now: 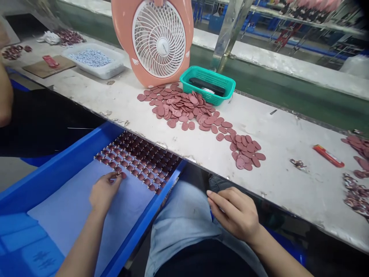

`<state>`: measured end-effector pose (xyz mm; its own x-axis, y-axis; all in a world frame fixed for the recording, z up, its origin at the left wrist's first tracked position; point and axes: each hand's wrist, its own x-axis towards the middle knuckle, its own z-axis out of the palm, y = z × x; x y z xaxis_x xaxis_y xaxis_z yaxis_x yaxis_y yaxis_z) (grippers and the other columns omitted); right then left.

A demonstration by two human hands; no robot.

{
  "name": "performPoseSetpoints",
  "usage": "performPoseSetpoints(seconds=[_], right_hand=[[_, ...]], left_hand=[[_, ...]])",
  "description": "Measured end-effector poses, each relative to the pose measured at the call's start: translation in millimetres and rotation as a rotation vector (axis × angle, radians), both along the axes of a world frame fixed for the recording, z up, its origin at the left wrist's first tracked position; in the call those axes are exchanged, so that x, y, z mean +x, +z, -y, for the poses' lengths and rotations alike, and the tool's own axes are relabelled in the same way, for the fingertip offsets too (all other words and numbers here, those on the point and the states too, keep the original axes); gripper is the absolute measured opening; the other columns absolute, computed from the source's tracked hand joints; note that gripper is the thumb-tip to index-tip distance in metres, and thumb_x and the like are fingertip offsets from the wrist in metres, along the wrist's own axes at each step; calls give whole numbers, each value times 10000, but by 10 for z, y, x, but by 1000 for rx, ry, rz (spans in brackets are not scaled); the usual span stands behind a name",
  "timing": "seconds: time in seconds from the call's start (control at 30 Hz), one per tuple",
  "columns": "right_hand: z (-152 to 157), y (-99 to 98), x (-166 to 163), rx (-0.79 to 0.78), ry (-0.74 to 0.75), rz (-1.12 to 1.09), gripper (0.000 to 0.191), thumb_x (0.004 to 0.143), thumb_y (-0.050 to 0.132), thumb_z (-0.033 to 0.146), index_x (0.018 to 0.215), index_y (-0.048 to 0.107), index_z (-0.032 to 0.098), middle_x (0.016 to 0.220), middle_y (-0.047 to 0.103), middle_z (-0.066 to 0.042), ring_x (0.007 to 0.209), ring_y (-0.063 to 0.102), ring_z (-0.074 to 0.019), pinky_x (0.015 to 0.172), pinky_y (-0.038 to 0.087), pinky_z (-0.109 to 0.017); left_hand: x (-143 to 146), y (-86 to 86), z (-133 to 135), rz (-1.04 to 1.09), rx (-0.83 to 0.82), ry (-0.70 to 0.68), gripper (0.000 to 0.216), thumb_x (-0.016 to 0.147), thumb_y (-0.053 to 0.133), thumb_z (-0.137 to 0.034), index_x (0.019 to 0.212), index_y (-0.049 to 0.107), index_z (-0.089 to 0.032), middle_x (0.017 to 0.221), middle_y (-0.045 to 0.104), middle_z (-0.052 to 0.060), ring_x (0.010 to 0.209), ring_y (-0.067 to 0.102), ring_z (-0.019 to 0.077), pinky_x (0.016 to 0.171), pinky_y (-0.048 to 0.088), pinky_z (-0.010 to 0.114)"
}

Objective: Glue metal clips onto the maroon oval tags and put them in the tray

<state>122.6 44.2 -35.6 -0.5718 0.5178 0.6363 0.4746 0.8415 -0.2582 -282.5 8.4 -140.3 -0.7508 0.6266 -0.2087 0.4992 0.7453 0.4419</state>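
My left hand (pixel 104 192) reaches into the blue tray (pixel 66 163), its thumb and fingertips closed on a small dark red oval piece (pixel 123 175). That piece is at the near edge of rows of similar dark red pieces (pixel 138 154) with small pale metal-like ends, laid on a light blue sheet (pixel 86 204). My right hand (pixel 238 213) hovers above my lap, just off the table's front edge. Its fingers are bent and pressed together, and nothing shows between them.
On the white table (pixel 276 154) lie a spread of reddish oval pieces (pixel 184 105), a green basket (pixel 209 98) with a black object, a pink fan (pixel 163 46), a white tub (pixel 108 67) and a red-orange tool (pixel 328 156). Another person's arm (pixel 4 96) is at left.
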Motion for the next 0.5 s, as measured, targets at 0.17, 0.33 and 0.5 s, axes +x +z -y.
performPoseSetpoints(seconds=[0.17, 0.33, 0.5], right_hand=[[-36, -14, 75, 0, -67, 3, 288, 838, 698, 9, 1108, 658, 100, 740, 661, -68, 637, 550, -160, 558, 485, -295], [-74, -12, 128, 30, -102, 19, 316, 835, 700, 13, 1131, 658, 117, 749, 669, -63, 651, 576, -167, 575, 494, -298], [-337, 134, 313, -23, -275, -60, 223, 872, 695, 128, 1073, 681, 224, 805, 681, -31, 714, 617, -166, 663, 521, -296]], left_hand=[[-47, 9, -19, -35, -59, -156, 488, 821, 599, -598, 1125, 759, -252, 960, 721, 72, 888, 645, 322, 619, 457, 339], [-86, -24, -41, -84, -19, -222, 479, 819, 612, -601, 1091, 775, -242, 928, 725, 67, 811, 642, 293, 534, 399, 292], [-119, -14, -46, -126, 185, -279, 400, 679, 759, -578, 857, 795, -222, 670, 667, 48, 584, 579, 272, 465, 363, 297]])
